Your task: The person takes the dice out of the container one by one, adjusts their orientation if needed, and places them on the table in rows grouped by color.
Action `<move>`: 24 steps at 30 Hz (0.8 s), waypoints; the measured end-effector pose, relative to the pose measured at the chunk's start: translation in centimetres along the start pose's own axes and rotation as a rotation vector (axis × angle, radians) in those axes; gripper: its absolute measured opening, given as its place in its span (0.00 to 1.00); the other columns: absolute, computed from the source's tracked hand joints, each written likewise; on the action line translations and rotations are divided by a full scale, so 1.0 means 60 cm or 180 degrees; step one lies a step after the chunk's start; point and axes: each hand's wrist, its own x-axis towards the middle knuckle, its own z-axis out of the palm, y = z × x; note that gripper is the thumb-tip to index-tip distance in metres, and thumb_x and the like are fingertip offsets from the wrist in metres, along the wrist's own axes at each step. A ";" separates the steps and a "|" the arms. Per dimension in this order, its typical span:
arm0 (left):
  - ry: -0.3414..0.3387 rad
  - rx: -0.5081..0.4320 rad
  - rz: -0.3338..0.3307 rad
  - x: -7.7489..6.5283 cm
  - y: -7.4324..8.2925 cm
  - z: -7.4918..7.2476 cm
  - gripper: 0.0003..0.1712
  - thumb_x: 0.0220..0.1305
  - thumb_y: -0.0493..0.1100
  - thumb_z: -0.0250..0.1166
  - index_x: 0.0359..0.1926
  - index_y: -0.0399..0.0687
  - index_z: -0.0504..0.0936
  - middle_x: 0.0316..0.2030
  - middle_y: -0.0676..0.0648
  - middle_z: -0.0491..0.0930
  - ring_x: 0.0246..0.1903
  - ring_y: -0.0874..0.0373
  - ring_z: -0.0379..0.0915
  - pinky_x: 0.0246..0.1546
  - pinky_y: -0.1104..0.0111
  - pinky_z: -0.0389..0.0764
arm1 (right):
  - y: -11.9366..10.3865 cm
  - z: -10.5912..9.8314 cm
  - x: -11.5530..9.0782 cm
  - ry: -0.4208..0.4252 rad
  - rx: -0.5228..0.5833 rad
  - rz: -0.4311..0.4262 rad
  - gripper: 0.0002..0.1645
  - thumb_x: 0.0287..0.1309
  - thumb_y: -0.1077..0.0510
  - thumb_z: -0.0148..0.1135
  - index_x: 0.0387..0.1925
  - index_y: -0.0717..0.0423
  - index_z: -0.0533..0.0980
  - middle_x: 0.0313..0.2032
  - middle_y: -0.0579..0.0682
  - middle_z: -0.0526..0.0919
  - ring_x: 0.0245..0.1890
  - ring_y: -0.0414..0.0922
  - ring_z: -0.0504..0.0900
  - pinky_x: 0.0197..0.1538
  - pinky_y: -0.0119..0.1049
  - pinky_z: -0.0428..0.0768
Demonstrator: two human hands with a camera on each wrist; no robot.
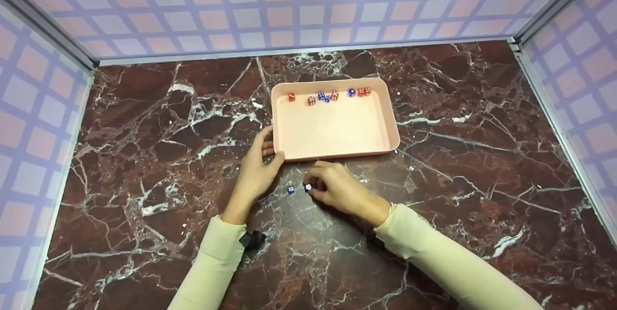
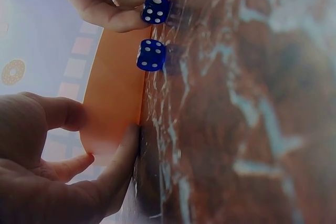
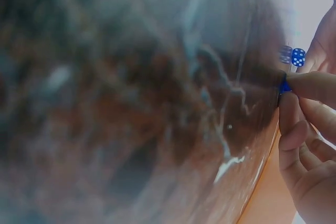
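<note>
A shallow peach tray (image 1: pixel 332 155) lies on the marbled table. My left hand (image 1: pixel 260 170) holds its near left corner, thumb at the front wall and fingers along the left side. In front of the tray, my right hand (image 1: pixel 340 187) pinches a blue die (image 2: pixel 156 10) with white dots between thumb and fingertip, low at the tabletop. Just left of it a second blue die (image 1: pixel 290 189) rests on the table between the two hands. Inside the tray, along the far wall, lie several red dice (image 1: pixel 291 97) and blue dice (image 1: pixel 352 92).
Dark red marbled tabletop (image 1: pixel 458 165) with white veins surrounds the tray. A checkered back wall (image 1: pixel 299 16) and side walls enclose the table. Near the left wrist sits a small black device (image 1: pixel 253 240).
</note>
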 end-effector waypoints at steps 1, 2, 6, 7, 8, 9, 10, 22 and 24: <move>-0.0001 0.0002 -0.0004 0.000 0.000 -0.001 0.39 0.70 0.36 0.64 0.79 0.44 0.64 0.57 0.32 0.81 0.57 0.39 0.80 0.64 0.50 0.78 | 0.000 0.000 0.000 -0.0009 -0.0002 -0.0003 0.11 0.56 0.70 0.72 0.42 0.64 0.86 0.39 0.55 0.85 0.35 0.48 0.86 0.39 0.33 0.87; 0.0002 0.0007 -0.0004 -0.001 -0.001 -0.001 0.39 0.70 0.36 0.64 0.79 0.44 0.64 0.57 0.32 0.81 0.57 0.39 0.80 0.64 0.50 0.78 | 0.000 0.001 0.000 -0.0023 -0.0016 -0.0009 0.11 0.56 0.70 0.72 0.43 0.64 0.86 0.40 0.55 0.85 0.35 0.49 0.86 0.40 0.33 0.87; -0.0005 0.0017 -0.0008 -0.002 -0.002 -0.002 0.40 0.69 0.36 0.65 0.79 0.43 0.64 0.57 0.32 0.81 0.57 0.39 0.80 0.64 0.50 0.78 | 0.000 0.001 0.001 -0.0079 -0.0068 -0.0055 0.12 0.56 0.70 0.71 0.44 0.65 0.85 0.40 0.56 0.85 0.35 0.49 0.86 0.40 0.34 0.87; -0.0009 0.0024 -0.0016 -0.003 -0.002 -0.002 0.40 0.69 0.36 0.65 0.79 0.44 0.64 0.57 0.32 0.81 0.57 0.40 0.80 0.64 0.50 0.78 | 0.000 0.001 0.001 -0.0088 -0.0073 -0.0075 0.12 0.56 0.70 0.71 0.43 0.65 0.85 0.40 0.56 0.85 0.34 0.49 0.86 0.39 0.34 0.87; -0.0008 0.0033 -0.0020 -0.003 -0.002 -0.002 0.40 0.69 0.36 0.65 0.79 0.44 0.64 0.57 0.32 0.81 0.57 0.39 0.80 0.65 0.50 0.78 | 0.000 0.001 0.001 -0.0099 -0.0073 -0.0089 0.12 0.56 0.70 0.71 0.43 0.65 0.85 0.40 0.56 0.84 0.34 0.49 0.86 0.39 0.34 0.87; -0.0007 0.0036 -0.0025 -0.003 -0.002 -0.003 0.40 0.69 0.35 0.65 0.79 0.44 0.64 0.57 0.32 0.81 0.57 0.39 0.80 0.65 0.50 0.78 | 0.000 0.001 0.002 -0.0108 -0.0063 -0.0102 0.11 0.56 0.71 0.71 0.43 0.66 0.85 0.39 0.57 0.84 0.34 0.49 0.86 0.39 0.34 0.87; -0.0007 0.0039 -0.0031 -0.003 -0.002 -0.003 0.40 0.69 0.35 0.65 0.79 0.44 0.64 0.57 0.32 0.80 0.57 0.39 0.80 0.65 0.50 0.77 | 0.000 0.000 0.002 -0.0116 -0.0055 -0.0111 0.11 0.56 0.71 0.71 0.43 0.66 0.85 0.39 0.57 0.84 0.34 0.49 0.86 0.39 0.34 0.87; -0.0046 0.0084 -0.0072 0.000 0.004 -0.002 0.39 0.71 0.36 0.64 0.79 0.37 0.63 0.59 0.30 0.80 0.59 0.38 0.79 0.66 0.48 0.77 | 0.005 -0.007 0.006 -0.0215 -0.0040 -0.0015 0.11 0.59 0.68 0.73 0.44 0.66 0.86 0.39 0.58 0.85 0.36 0.51 0.87 0.43 0.36 0.88; -0.0059 0.0134 -0.0104 -0.001 0.005 -0.003 0.40 0.71 0.37 0.64 0.80 0.34 0.61 0.60 0.30 0.79 0.60 0.38 0.79 0.66 0.48 0.76 | 0.006 -0.006 0.007 -0.0222 -0.0028 -0.0023 0.10 0.59 0.68 0.73 0.44 0.65 0.86 0.39 0.58 0.86 0.36 0.51 0.87 0.43 0.37 0.88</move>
